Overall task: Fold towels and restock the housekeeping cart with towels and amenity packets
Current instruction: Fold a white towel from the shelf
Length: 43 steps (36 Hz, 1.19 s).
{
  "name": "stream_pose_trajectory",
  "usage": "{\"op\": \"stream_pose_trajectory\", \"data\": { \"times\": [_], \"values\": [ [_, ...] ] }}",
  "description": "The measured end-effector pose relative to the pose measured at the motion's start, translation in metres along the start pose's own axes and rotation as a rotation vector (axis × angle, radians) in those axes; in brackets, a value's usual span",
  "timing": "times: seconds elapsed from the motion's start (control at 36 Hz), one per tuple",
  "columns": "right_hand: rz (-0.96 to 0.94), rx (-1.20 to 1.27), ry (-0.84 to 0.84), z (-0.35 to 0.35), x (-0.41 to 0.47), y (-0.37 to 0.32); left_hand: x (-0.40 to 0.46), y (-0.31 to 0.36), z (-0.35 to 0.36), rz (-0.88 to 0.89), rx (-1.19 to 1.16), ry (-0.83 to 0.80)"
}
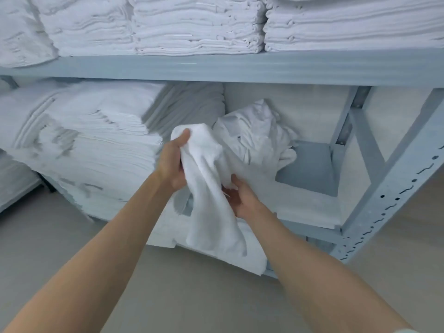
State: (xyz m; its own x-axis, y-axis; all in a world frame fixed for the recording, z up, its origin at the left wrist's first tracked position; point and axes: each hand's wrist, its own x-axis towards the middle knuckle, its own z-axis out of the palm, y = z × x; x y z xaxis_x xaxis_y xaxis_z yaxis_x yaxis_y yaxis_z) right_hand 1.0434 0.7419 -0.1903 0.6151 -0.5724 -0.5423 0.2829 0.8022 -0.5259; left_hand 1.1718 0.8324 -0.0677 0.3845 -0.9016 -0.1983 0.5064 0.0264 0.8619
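Shelf [240, 68] holds towel stacks [197, 25]

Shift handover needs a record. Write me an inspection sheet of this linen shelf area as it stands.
Surface: grey metal shelf unit; part of the lower board bare.
Job's things: loose white towel, unfolded, hanging from both hands.
Clutter: crumpled linen heap on the lower shelf.
Grippers: left hand grips the towel's top; right hand holds its side.
Cables: nothing seen.
Surroundings: folded white stacks above, large stack lower left; no cart in view.
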Motion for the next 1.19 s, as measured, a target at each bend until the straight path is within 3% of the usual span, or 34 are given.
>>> {"op": "stream_pose_trajectory", "data": {
  "times": [0.19,0.31,0.42,0.58,0.69,0.86,0.94,1.06,1.19],
  "values": [
    [-0.261,-0.125,0.012,0.055,-0.009,0.009,-0.045,0.007,-0.068,-0.034,0.004,-0.114],
    [-0.454,-0.428,0.216,0.068,-0.016,0.021,-0.056,0.004,-0.101,-0.204,0.016,-0.162],
    [-0.658,-0.719,0.307,0.077,-0.021,0.036,-0.058,-0.009,-0.118,-0.361,0.080,-0.183],
    [-0.789,-1.077,0.346,0.085,-0.045,0.047,-0.054,-0.024,-0.100,-0.329,0.164,-0.179],
    [-0.727,-1.169,0.364,0.074,-0.055,0.045,-0.055,-0.031,-0.092,-0.288,0.143,-0.201],
    [-0.566,-0.897,0.234,0.039,-0.058,0.064,-0.054,-0.043,-0.089,-0.212,-0.023,-0.181],
    [-0.458,-0.754,0.247,0.021,-0.054,0.062,-0.046,-0.045,-0.088,-0.196,-0.068,-0.118],
    [-0.369,-0.962,0.415,-0.030,-0.038,0.046,-0.029,-0.054,-0.080,-0.177,0.021,-0.088],
    [-0.189,-1.004,0.423,-0.086,-0.011,0.018,-0.001,-0.089,-0.042,-0.226,0.224,-0.028]
  ]
}}
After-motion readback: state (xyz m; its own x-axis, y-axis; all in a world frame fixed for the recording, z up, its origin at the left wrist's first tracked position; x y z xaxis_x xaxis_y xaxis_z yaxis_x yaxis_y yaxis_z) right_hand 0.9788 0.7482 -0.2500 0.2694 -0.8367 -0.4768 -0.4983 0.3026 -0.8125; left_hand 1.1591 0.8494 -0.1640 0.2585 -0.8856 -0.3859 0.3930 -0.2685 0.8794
